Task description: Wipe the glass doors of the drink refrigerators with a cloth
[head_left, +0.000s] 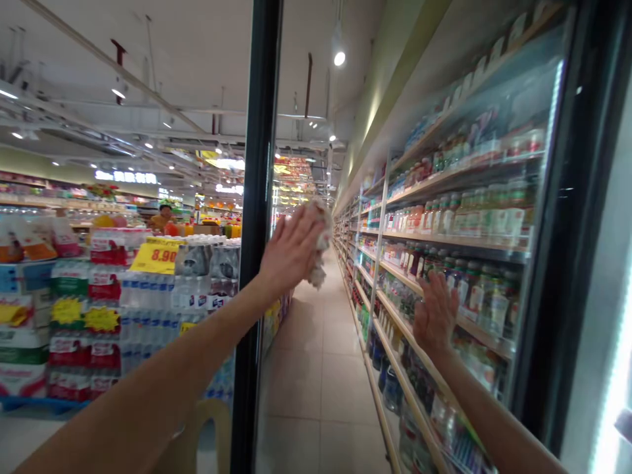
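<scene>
My left arm reaches forward past the black-framed glass door, and my left hand is pressed over a crumpled, pale, patterned cloth. Its fingers lie over the cloth, which seems to be against the glass pane. Farther right and lower, my right hand is raised with its fingers apart and nothing visible in it. Whether it touches the glass, I cannot tell. Behind it are rows of bottled drinks on shelves, partly blurred.
A tiled aisle runs ahead beside long shelves. Stacked packs of bottled water with a yellow price sign stand on the left. A beige chair-like back is below my left arm. A person is in the distance.
</scene>
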### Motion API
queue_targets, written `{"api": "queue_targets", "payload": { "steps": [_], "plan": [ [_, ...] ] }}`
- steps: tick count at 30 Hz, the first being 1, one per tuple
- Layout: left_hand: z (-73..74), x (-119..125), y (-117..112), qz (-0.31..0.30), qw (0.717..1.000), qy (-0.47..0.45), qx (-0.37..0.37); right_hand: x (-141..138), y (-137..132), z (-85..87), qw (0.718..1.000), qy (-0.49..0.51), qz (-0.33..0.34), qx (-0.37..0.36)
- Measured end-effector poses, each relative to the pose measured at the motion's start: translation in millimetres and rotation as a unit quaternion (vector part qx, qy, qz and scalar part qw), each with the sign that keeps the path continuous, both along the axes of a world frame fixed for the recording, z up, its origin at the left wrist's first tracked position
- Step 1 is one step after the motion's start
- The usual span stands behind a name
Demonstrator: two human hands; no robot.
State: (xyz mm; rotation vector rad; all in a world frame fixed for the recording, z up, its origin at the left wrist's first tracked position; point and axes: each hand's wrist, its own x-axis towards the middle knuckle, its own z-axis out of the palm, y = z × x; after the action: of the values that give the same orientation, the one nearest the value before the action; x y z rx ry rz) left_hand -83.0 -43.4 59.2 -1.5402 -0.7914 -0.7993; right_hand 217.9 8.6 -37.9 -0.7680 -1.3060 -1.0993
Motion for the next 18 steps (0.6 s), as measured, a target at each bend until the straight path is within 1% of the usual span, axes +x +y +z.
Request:
{"api": "queue_targets", "payload": {
  "steps": [1,2,3,4,5,6,7,8,9,10,11,12,13,14,15,16,17,18],
  "plan": [
    [0.1,0,1,0.0,0.999,-0.038,0.006,0,1,-0.2,1.0,0.0,-0.002,-0.001],
    [-2.0,1,1,-0.007,1.0,-0.02,0.003,1,1,-0.4,1.0,-0.001,-0.003,-0.002],
    [-5.7,2,2,-0.02,0.999,0.05,-0.007,1,2,-0.5,1.0,-0.003,-0.002,-0.003],
    [-10.0,3,3,-0.033,0.989,0.144,-0.022,1,2,-0.5,1.0,-0.004,-0.002,-0.001],
    [-13.4,4,4,-0.043,0.973,0.224,-0.036,0,2,-0.4,1.0,-0.005,-0.001,0.0],
    [-14.9,5,5,-0.046,0.963,0.261,-0.046,0,2,-0.3,1.0,-0.005,-0.001,0.002],
    [-14.2,6,6,-0.041,0.968,0.241,-0.048,0,2,0.0,1.0,-0.005,-0.001,0.004],
    [-11.7,7,7,-0.031,0.984,0.169,-0.042,-1,2,0.2,1.0,-0.005,-0.001,0.004],
    [-8.7,9,7,-0.018,0.997,0.071,-0.031,-1,2,0.5,1.0,-0.005,0.0,0.005],
    [-6.5,11,8,-0.01,1.0,-0.013,-0.019,-1,2,0.7,1.0,-0.006,0.001,0.004],
    [-6.3,14,9,-0.009,0.999,-0.052,-0.013,-2,2,0.8,1.0,-0.006,0.001,0.003],
    [-8.4,18,9,-0.016,0.999,-0.033,-0.017,-2,2,0.7,1.0,-0.005,0.002,0.003],
    [-12.4,22,10,-0.03,0.998,0.037,-0.028,-2,3,0.6,1.0,-0.005,0.002,0.0],
    [-16.9,25,11,-0.048,0.988,0.139,-0.043,-2,3,0.4,1.0,-0.005,0.002,-0.001],
    [-20.5,28,12,-0.061,0.969,0.233,-0.057,-2,4,0.2,1.0,-0.004,0.002,-0.004],
    [-21.9,31,13,-0.066,0.953,0.287,-0.065,-2,4,0.0,1.0,-0.004,0.002,-0.007],
    [-20.8,33,14,-0.063,0.952,0.291,-0.067,-2,5,-0.2,1.0,-0.004,0.003,-0.008],
    [-17.7,34,15,-0.052,0.966,0.246,-0.064,-2,5,-0.3,1.0,-0.005,0.003,-0.008]
  ]
}}
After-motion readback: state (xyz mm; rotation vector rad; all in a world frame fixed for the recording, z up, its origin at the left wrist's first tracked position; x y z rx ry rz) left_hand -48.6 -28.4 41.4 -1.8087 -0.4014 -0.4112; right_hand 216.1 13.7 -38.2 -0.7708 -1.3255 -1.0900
